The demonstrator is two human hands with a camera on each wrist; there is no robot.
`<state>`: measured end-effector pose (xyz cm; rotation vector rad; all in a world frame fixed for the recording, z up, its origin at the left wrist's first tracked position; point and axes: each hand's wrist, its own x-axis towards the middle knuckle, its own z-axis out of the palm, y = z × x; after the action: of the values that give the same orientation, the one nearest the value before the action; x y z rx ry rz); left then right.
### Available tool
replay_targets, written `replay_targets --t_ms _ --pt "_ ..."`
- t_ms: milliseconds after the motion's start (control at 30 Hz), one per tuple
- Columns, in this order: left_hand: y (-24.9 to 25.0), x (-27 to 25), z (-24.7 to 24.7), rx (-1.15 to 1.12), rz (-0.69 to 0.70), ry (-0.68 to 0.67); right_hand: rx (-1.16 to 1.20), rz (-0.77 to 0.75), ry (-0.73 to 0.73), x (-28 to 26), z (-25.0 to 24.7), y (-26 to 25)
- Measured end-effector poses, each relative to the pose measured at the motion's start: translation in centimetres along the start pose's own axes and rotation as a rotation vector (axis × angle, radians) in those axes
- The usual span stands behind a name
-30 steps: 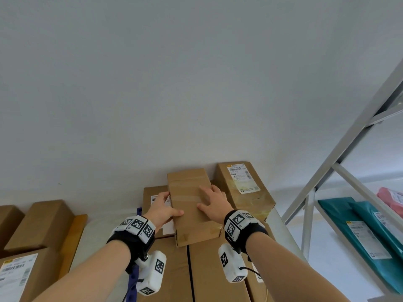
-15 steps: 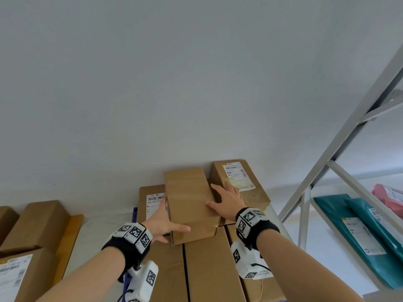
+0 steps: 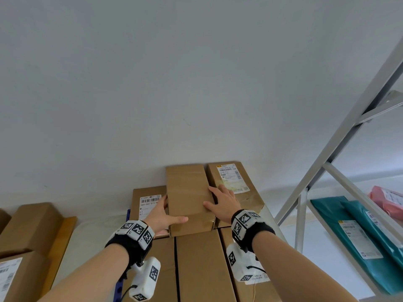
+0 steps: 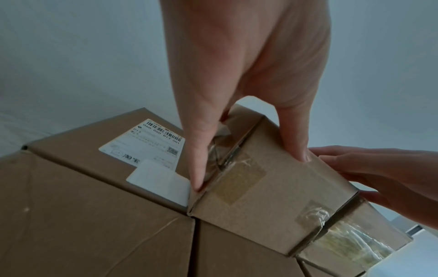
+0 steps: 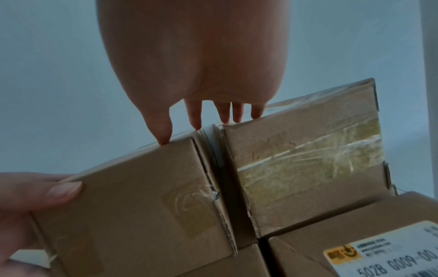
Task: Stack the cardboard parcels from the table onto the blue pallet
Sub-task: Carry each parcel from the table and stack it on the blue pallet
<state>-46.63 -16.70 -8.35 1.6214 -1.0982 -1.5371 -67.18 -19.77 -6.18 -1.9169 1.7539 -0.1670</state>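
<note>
A plain taped cardboard parcel [image 3: 188, 199] lies on top of the parcel stack against the wall, between a labelled box [image 3: 148, 201] on its left and a labelled box [image 3: 231, 179] on its right. My left hand [image 3: 168, 215] lies along the parcel's left side, fingers straight and thumb flat on its top [image 4: 272, 187]. My right hand [image 3: 222, 203] rests flat across the parcel's right edge, its fingers reaching onto the neighbouring box [image 5: 308, 168]. A strip of the blue pallet [image 3: 128, 215] shows left of the stack.
Larger boxes [image 3: 196, 269] form the stack's near row under my wrists. More parcels [image 3: 28, 225] sit on the table at the left. A grey metal rack [image 3: 349, 138] at the right holds teal mailer bags [image 3: 359, 232] and a pink one [image 3: 388, 199].
The plain parcel has slid away from me toward the wall, into the gap between the two labelled boxes. Both hands moved forward with it, the right hand shifting to its right edge.
</note>
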Motion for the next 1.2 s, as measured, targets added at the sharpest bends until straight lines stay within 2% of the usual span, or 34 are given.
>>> replay_targets --t_ms 200,433,600,767,867,967,1200 --pt "0.4 0.8 0.4 0.033 0.019 0.023 0.004 -0.022 0.004 0.5 0.2 0.6" --pt "0.5 1.0 1.0 0.054 -0.022 0.038 0.002 -0.046 0.003 0.6 0.1 0.7" --pt "1.5 -0.2 -0.6 0.122 -0.042 0.070 -0.002 -0.094 0.023 1.1 -0.4 -0.1" --pt "3.4 -2.4 -4.4 0.267 -0.025 0.218 -0.031 -0.233 -0.010 2.5 -0.3 -3.8" --pt "3.9 -4.6 -7.1 0.465 0.000 0.334 -0.029 -0.301 -0.058 2.8 0.7 -6.0" --pt "2.7 -7.6 -10.3 0.556 -0.033 0.395 -0.051 -0.374 -0.101 2.2 2.2 -9.1" --pt "-1.6 -16.4 -17.9 0.574 -0.077 0.555 -0.087 -0.522 -0.175 -1.8 7.0 -18.4"
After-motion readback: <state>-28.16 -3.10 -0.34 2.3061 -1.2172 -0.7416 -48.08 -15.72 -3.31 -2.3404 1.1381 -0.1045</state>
